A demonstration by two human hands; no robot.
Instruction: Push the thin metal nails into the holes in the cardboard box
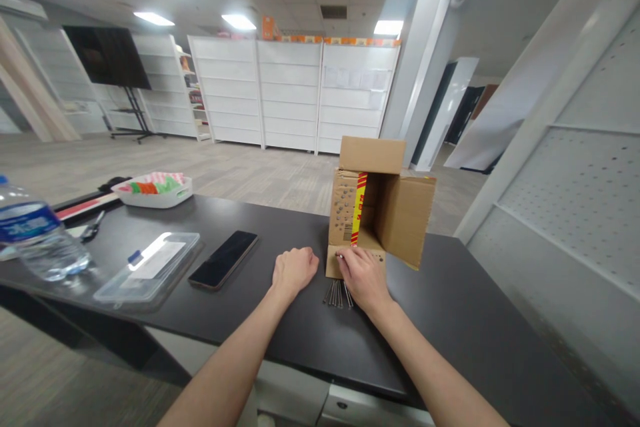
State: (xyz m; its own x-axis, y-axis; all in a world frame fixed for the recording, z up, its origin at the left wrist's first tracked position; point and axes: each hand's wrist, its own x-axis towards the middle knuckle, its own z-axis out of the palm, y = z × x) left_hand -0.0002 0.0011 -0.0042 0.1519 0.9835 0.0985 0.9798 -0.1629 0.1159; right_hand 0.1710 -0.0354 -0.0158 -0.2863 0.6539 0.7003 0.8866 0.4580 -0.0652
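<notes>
An open cardboard box stands on the dark table, its opening facing me and its flaps spread. Yellow and red tape runs down its edge, and grey dots like nail heads mark the left flap. At the lower flap, my right hand is closed, its fingertips pinching what looks like a nail against the cardboard. Several loose nails lie in a fan just below that flap. To the left of the box, my left hand rests on the tabletop in a loose fist; its palm is hidden.
Left of my hands lie a black phone and a clear plastic case. A water bottle stands at the left edge. Behind is a white basket with colourful packets. A perforated panel rises at the right.
</notes>
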